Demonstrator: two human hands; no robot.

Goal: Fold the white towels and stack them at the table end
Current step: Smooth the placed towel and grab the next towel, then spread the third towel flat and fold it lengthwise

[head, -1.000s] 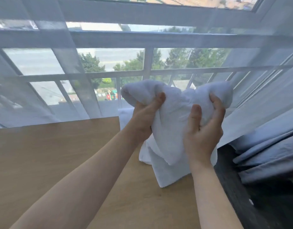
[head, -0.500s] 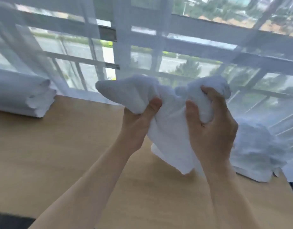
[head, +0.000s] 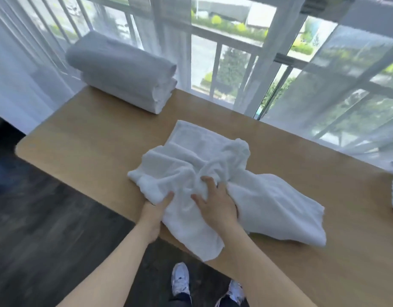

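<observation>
Towel (head: 213, 173) crumpled on desk (head: 102, 140); left hand (head: 156, 209) pinches near edge, right hand (head: 215, 203) grips bunched middle, likely to spread it flat. Stack (head: 124, 74) waits far left.

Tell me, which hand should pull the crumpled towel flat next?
Probably the left hand: it pinches the crumpled towel at its near edge, ready to pull outward. The right hand grips the bunched middle, anchoring it.

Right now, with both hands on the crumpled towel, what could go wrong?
1. The crumpled towel overhangs the table's near edge; it may slide off if released.
2. The right hand grips a bunch and the left hand an edge, so folding now may trap wrinkles.
</observation>
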